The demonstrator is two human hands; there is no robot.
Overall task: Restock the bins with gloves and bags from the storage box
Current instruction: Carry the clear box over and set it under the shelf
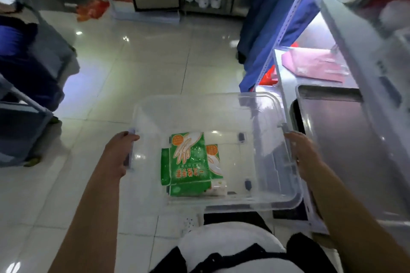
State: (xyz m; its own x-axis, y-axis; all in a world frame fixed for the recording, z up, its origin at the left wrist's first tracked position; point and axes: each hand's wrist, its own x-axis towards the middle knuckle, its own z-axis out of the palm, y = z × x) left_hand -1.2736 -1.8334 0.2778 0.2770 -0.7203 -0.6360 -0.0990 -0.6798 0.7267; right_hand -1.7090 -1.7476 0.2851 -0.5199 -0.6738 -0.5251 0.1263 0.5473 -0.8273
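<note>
I hold a clear plastic storage box (275,197) in front of me, above the tiled floor. My left hand (119,153) grips its left rim at the handle. My right hand (306,155) grips the right rim. Inside, on the box's bottom, lie green packs of disposable gloves (188,162) printed with a hand picture, one on top of another. No bags can be made out in the box.
A steel counter (286,77) with a dark metal tray (337,131) and a red flat item (315,64) runs along the right, under a shelf. Blue cloth (273,29) hangs by a metal rack. Dark bins or carts (26,86) stand at left. Shiny floor tiles (144,68) lie ahead.
</note>
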